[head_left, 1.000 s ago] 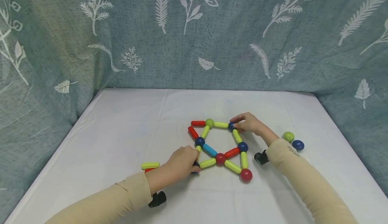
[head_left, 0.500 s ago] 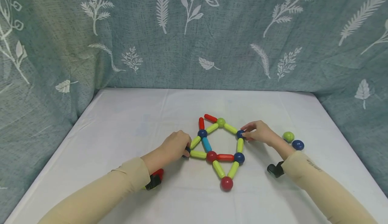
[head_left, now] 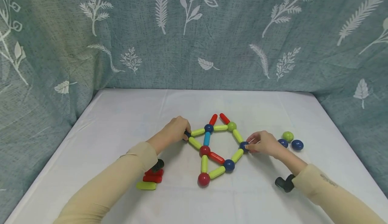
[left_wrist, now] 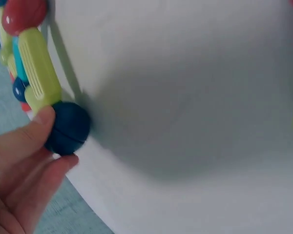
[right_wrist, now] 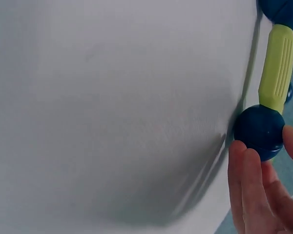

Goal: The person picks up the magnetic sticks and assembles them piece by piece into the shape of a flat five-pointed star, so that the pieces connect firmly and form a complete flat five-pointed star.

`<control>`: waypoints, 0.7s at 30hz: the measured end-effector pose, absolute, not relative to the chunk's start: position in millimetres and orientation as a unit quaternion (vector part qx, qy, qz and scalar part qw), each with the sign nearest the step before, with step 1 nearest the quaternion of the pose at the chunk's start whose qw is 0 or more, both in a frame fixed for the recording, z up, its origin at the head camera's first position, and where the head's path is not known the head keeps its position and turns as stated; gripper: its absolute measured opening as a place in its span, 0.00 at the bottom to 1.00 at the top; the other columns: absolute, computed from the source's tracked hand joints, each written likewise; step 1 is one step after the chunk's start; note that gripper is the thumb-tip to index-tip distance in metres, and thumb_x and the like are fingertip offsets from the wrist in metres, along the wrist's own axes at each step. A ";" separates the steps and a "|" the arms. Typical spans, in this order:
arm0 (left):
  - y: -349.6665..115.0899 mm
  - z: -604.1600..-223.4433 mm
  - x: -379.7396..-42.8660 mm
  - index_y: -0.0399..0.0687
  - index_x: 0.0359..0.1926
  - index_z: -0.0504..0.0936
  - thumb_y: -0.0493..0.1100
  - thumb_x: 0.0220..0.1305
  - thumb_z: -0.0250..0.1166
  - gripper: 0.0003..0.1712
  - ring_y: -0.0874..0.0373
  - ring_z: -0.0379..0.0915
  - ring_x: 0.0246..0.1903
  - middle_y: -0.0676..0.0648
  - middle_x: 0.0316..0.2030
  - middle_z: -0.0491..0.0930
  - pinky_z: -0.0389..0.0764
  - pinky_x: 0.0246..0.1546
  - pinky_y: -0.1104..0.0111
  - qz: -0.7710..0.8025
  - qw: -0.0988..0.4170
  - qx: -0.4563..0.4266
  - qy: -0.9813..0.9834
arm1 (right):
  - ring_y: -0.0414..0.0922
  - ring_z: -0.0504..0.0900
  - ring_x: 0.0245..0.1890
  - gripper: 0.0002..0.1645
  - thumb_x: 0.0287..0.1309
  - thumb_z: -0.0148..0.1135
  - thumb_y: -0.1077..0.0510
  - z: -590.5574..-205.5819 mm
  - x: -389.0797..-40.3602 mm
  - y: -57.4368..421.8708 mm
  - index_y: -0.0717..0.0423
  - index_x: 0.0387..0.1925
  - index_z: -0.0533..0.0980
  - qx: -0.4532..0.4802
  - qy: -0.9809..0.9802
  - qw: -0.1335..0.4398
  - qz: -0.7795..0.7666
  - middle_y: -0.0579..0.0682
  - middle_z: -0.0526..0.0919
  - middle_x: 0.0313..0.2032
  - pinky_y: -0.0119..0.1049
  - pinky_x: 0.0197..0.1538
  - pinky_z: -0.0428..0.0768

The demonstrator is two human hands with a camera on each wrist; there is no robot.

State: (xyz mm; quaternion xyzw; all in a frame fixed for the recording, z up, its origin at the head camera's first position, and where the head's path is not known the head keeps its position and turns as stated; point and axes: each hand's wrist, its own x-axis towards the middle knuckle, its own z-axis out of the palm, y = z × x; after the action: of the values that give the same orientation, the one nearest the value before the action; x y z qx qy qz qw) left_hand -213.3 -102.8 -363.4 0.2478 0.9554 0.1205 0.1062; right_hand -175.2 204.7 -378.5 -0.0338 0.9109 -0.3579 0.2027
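From farther off, the head camera looks forward and down at the white table (head_left: 121, 116). Close up, the left wrist camera sees the left blue ball (left_wrist: 68, 127), the right one the right blue ball (right_wrist: 259, 129); the head view shows both.

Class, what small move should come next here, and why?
Perhaps the right hand should move from its navy plastic ball to the loose green plastic ball: the two farthest red plastic rods lean toward each other, yet no ball joins their free ends.
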 end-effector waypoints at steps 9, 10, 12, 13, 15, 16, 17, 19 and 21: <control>-103.6 -364.2 -225.2 0.41 0.38 0.85 0.37 0.48 0.71 0.13 0.53 0.76 0.42 0.46 0.38 0.82 0.76 0.44 0.66 0.126 0.115 0.255 0.952 | 0.42 0.79 0.25 0.15 0.50 0.66 0.58 -373.9 -152.7 198.2 0.65 0.38 0.75 -0.032 0.911 0.211 -0.352 0.50 0.79 0.28 0.34 0.30 0.77; -103.8 -364.2 -225.5 0.42 0.39 0.85 0.37 0.48 0.71 0.13 0.53 0.76 0.43 0.46 0.38 0.82 0.76 0.44 0.66 0.125 0.116 0.255 0.952 | 0.42 0.79 0.25 0.16 0.51 0.65 0.58 -374.2 -151.4 198.0 0.65 0.38 0.75 -0.033 0.912 0.211 -0.351 0.50 0.79 0.28 0.34 0.29 0.77; -103.8 -364.6 -225.7 0.42 0.39 0.85 0.37 0.48 0.71 0.13 0.53 0.76 0.43 0.46 0.39 0.82 0.76 0.43 0.66 0.122 0.117 0.256 0.952 | 0.42 0.79 0.26 0.15 0.51 0.65 0.58 -375.3 -150.0 198.3 0.64 0.38 0.75 -0.034 0.912 0.209 -0.352 0.50 0.78 0.28 0.34 0.29 0.77; -103.8 -364.7 -225.7 0.42 0.39 0.85 0.38 0.49 0.71 0.13 0.53 0.76 0.43 0.46 0.39 0.82 0.76 0.43 0.66 0.122 0.117 0.257 0.952 | 0.42 0.79 0.26 0.15 0.51 0.65 0.58 -376.0 -149.7 198.7 0.64 0.38 0.75 -0.035 0.912 0.208 -0.353 0.50 0.78 0.29 0.34 0.30 0.77; -103.8 -365.0 -225.6 0.42 0.39 0.85 0.37 0.49 0.70 0.13 0.53 0.76 0.43 0.46 0.39 0.82 0.76 0.43 0.66 0.122 0.117 0.257 0.951 | 0.42 0.79 0.26 0.15 0.51 0.65 0.57 -378.0 -149.7 200.4 0.64 0.38 0.75 -0.038 0.910 0.207 -0.357 0.50 0.78 0.29 0.34 0.30 0.77; -103.9 -365.1 -225.4 0.42 0.39 0.85 0.37 0.49 0.70 0.13 0.53 0.76 0.43 0.46 0.39 0.82 0.76 0.43 0.66 0.123 0.117 0.257 0.951 | 0.42 0.80 0.27 0.15 0.52 0.64 0.58 -379.1 -149.8 201.5 0.63 0.39 0.75 -0.041 0.908 0.207 -0.362 0.50 0.78 0.29 0.35 0.30 0.77; -103.9 -365.2 -225.4 0.42 0.39 0.85 0.37 0.49 0.70 0.13 0.53 0.76 0.43 0.46 0.39 0.82 0.76 0.43 0.66 0.123 0.116 0.259 0.951 | 0.42 0.80 0.28 0.15 0.52 0.64 0.58 -380.1 -150.0 203.2 0.63 0.39 0.75 -0.047 0.906 0.207 -0.367 0.50 0.79 0.30 0.35 0.31 0.78; -103.8 -365.9 -225.5 0.42 0.40 0.85 0.37 0.49 0.70 0.13 0.54 0.76 0.42 0.46 0.39 0.82 0.76 0.43 0.67 0.125 0.115 0.260 0.951 | 0.43 0.80 0.30 0.16 0.53 0.64 0.57 -382.3 -150.3 208.1 0.63 0.41 0.75 -0.067 0.902 0.205 -0.375 0.50 0.79 0.31 0.35 0.32 0.78; -104.2 -366.1 -225.6 0.42 0.39 0.85 0.37 0.49 0.70 0.13 0.54 0.76 0.42 0.46 0.39 0.82 0.76 0.42 0.67 0.128 0.114 0.260 0.950 | 0.44 0.81 0.33 0.17 0.54 0.63 0.57 -383.1 -149.4 215.0 0.64 0.43 0.75 -0.092 0.894 0.199 -0.391 0.51 0.80 0.35 0.36 0.34 0.79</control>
State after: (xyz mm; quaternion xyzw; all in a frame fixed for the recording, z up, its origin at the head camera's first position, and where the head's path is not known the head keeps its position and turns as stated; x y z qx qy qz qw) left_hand -225.6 -104.2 -366.1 0.2596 0.9503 0.1283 0.1140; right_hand -149.4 215.0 -383.1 -0.0919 0.8942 -0.3906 0.1986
